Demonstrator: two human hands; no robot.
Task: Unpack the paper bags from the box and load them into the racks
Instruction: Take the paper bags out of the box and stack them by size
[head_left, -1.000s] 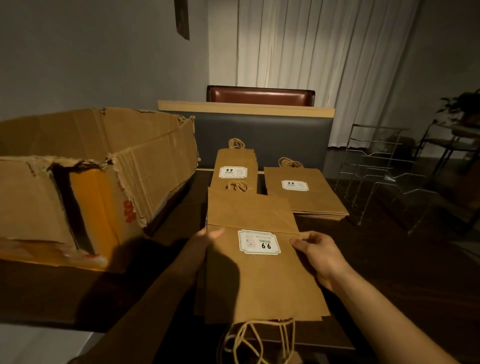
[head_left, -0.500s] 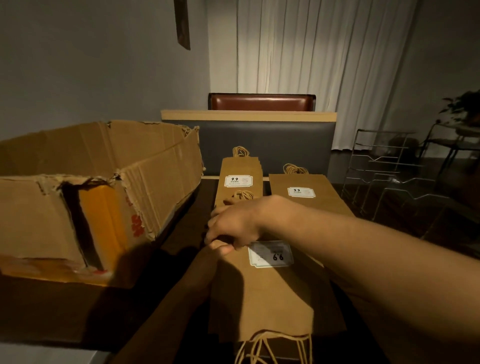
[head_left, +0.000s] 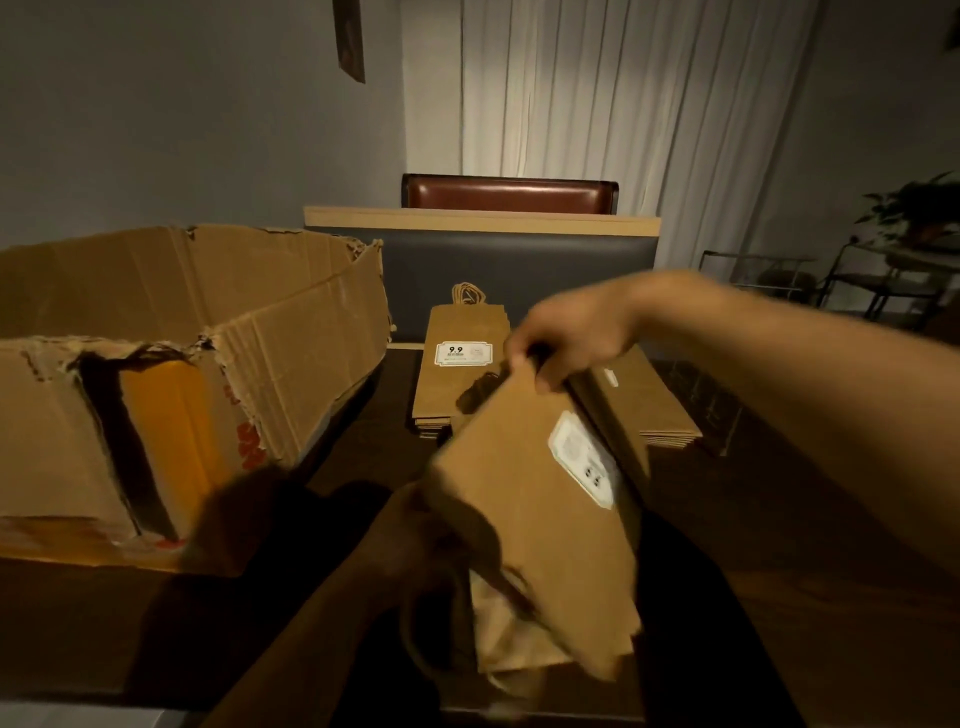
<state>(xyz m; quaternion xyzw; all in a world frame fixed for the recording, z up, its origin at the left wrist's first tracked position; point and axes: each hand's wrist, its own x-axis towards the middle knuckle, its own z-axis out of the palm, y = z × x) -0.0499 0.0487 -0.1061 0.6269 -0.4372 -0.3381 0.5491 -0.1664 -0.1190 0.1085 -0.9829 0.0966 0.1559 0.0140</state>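
Hands: right hand (head_left: 569, 338) is pinching the tilted paper bag's (head_left: 535, 525) far edge; left hand (head_left: 415, 530), shadowed, is gripping its near side above the worktop (head_left: 779, 519). Two flat bag stacks (head_left: 457, 374) are lying beyond; the wire racks (head_left: 753, 280) are seemingly standing unloaded, and the box (head_left: 182, 364) interior is hidden.

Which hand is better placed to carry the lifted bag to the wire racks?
Probably the right hand: it grips the lifted bag at its far edge, and the wire racks stand on its side.

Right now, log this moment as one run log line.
step: unpacking | right hand: pinching top edge of paper bag, tilted off table | left hand: gripping bag's lower left | stacks on table: two | box: open, left
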